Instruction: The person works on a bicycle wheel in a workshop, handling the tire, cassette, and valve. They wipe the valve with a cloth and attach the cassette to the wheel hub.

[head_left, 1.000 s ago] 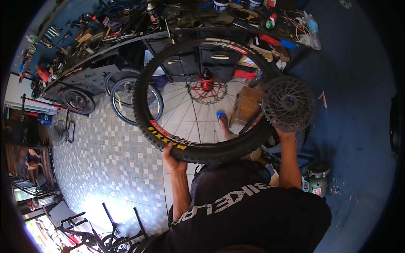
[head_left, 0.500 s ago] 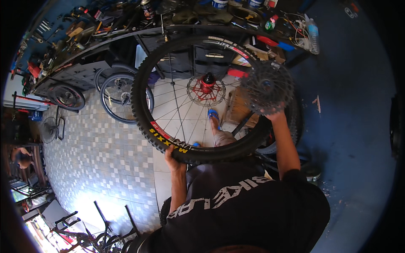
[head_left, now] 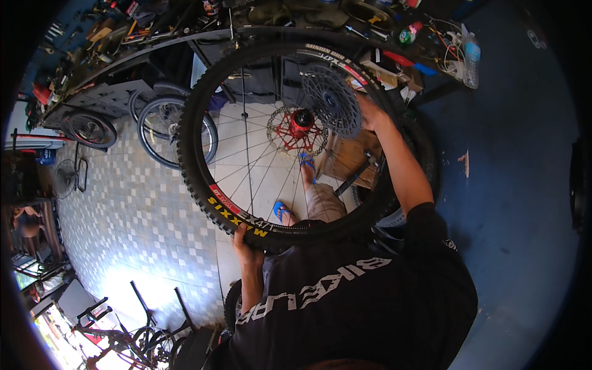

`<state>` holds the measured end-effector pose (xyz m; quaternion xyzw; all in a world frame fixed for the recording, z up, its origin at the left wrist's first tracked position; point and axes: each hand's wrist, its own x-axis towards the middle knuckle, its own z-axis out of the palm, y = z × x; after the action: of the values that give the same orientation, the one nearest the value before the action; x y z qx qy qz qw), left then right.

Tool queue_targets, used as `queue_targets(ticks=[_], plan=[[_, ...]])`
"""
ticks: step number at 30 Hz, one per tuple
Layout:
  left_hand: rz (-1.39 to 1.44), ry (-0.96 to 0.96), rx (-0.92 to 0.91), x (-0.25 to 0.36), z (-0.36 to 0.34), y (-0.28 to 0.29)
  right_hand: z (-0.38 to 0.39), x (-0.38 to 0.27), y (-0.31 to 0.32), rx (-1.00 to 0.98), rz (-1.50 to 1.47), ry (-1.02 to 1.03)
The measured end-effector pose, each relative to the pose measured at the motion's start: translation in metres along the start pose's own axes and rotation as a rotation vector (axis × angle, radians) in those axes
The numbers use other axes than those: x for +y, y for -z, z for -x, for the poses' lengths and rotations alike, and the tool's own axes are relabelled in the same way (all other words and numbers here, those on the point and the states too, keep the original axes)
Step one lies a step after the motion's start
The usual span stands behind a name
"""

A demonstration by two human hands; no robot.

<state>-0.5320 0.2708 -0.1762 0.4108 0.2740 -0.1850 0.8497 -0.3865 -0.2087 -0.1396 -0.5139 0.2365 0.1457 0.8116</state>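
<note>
A bicycle wheel with a knobby black tyre is held up in front of my body. My left hand is closed on the near part of the tyre, with the thumb on its sidewall. At the wheel's middle sit a hub with a dark upper end and a red-centred brake disc. My right hand grips a dark multi-ring cassette by its right edge. The cassette is tilted above the spokes, just right of the hub and apart from it; most right fingers are hidden behind it.
A cluttered workbench with tools runs along the far side, a clear water bottle at its right end. Smaller bicycle wheels stand to the left. A wooden box shows through the spokes. Bike frames stand lower left; a blue wall is at right.
My right hand has brought the cassette leftward and slightly up, from over the tyre's right side to beside the hub. My left hand still holds the tyre.
</note>
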Motion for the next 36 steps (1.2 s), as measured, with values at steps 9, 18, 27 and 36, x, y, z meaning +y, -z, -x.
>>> queue_targets(ticks=[9,18,27,36], plan=[[0.013,-0.012,0.01,-0.005,-0.001,0.003,0.016,-0.023,-0.131,0.331,1.652,0.199],[0.085,-0.004,0.023,-0.002,0.0,0.0,0.014,0.007,-0.092,0.185,1.711,0.41],[0.067,0.023,0.02,-0.002,-0.006,0.003,0.008,-0.012,-0.116,0.186,1.916,0.33],[0.112,0.046,0.09,-0.005,-0.011,0.009,-0.017,-0.006,-0.092,-0.247,1.743,0.51]])
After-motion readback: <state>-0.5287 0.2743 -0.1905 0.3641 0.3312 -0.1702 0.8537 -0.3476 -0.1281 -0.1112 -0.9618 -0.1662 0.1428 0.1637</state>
